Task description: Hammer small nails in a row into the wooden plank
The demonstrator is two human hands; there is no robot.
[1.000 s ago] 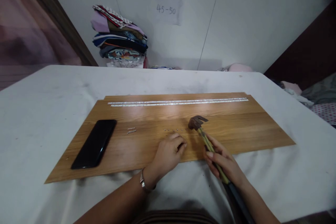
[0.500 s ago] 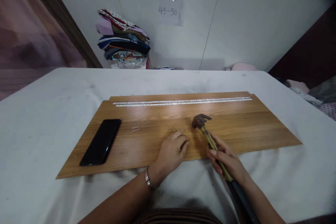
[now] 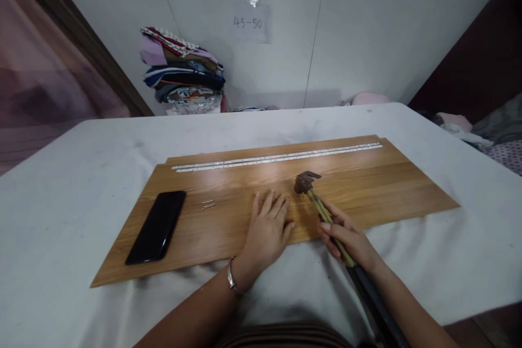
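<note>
My left hand (image 3: 267,228) lies flat on the wooden board (image 3: 367,179), palm down with its fingers spread. Tiny marks or nail heads near its fingertips are partly covered and too small to tell apart. In my right hand (image 3: 346,236) is a claw hammer (image 3: 322,209), gripped around the yellowish part of its handle. The rusty hammer head points away from me, low over the board, just right of my left fingers; whether it touches the wood I cannot tell. Left of my left hand lie a few loose nails (image 3: 208,205).
A black phone (image 3: 157,227) rests on the board's left part. Two white measuring strips (image 3: 277,157) run along its far side. The board lies on a white-covered table (image 3: 53,201). Folded clothes (image 3: 183,70) are stacked by the wall behind, under paper notes (image 3: 250,23).
My left hand has gone from curled fingers to flat and spread, reaching slightly forward over the marks. My right hand keeps the hammer nearly in place. The whole view has tilted a little.
</note>
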